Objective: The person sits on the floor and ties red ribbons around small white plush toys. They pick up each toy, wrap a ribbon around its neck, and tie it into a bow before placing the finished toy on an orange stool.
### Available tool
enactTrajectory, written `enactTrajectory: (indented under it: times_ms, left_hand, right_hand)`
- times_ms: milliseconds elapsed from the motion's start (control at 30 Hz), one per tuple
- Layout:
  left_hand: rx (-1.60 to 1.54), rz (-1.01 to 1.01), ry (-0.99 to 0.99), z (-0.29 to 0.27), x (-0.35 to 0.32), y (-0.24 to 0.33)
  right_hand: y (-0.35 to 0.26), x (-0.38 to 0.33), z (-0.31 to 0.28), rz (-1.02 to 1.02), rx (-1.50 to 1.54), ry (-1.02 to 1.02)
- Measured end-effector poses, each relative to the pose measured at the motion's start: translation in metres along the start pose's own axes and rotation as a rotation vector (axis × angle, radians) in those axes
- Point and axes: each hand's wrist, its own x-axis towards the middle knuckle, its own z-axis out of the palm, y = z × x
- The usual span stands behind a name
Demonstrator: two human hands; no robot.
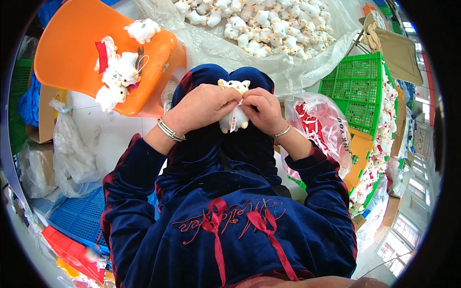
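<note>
Both hands meet over the lap on one small white plush sheep (234, 103). The left hand (201, 109) wraps its fingers around the toy's left side; the right hand (263, 111) pinches narrowly at its front, just above a white tag (233, 123) hanging below the fingertips. Beyond the left knuckles, more plush sheep (116, 74) and scissors (140, 60) lie on an orange chair (72, 53).

Plush toy (234, 111) between both hands, chair (72, 53) to the left.
</note>
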Motion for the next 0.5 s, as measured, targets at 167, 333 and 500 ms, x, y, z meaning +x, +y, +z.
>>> enactTrajectory:
  times_ms: [167, 333, 500]
  left_hand:
    - [-0.149, -0.177, 0.029, 0.000, -0.006, 0.009]
    - [-0.115, -0.104, 0.066, 0.006, -0.008, 0.006]
    - [-0.056, -0.109, 0.123, 0.010, -0.011, 0.006]
  right_hand:
    - [-0.002, 0.000, 0.000, 0.017, 0.012, 0.002]
    - [-0.004, 0.002, -0.001, 0.020, -0.001, 0.005]
    - [-0.004, 0.001, -0.003, 0.035, 0.028, -0.018]
